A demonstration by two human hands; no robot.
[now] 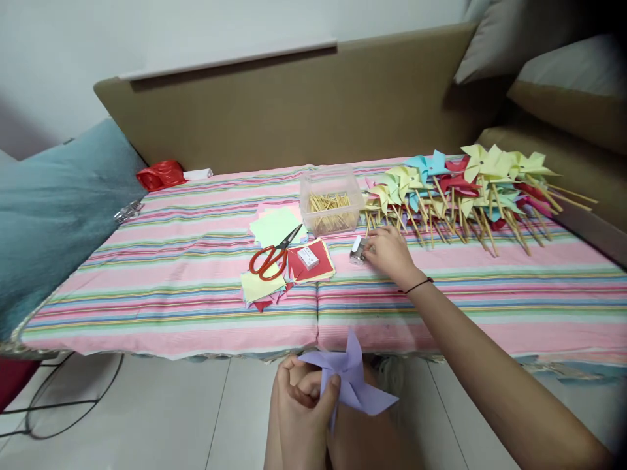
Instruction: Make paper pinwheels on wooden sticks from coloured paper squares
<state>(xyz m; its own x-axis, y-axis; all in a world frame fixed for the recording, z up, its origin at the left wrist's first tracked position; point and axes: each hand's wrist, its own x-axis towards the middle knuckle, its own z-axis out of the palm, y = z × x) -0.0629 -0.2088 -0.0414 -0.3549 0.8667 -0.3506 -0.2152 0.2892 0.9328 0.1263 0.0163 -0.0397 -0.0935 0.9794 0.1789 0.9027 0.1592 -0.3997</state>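
Low in front, my left hand (308,405) pinches a purple paper pinwheel (353,382), thumb pressed at its centre where the folded points meet. No stick shows on this one. Farther out on the cloth, my right hand (389,251) has its fingers drawn together at a small open box (357,250), whitish on top with a shiny front. What lies between those fingertips is too small to tell. To the left of that box rest a closed white carton (308,258) on red and yellow paper squares (321,261) and red-handled scissors (274,254).
Behind the papers stands a clear plastic bin (357,225) of short wooden sticks. Finished pinwheels on sticks (455,189) crowd the right. Pale green cut paper (277,225) and smaller squares (262,285) lie left. Farther left is a red bag (161,175). A striped cloth (196,281) covers the seat.
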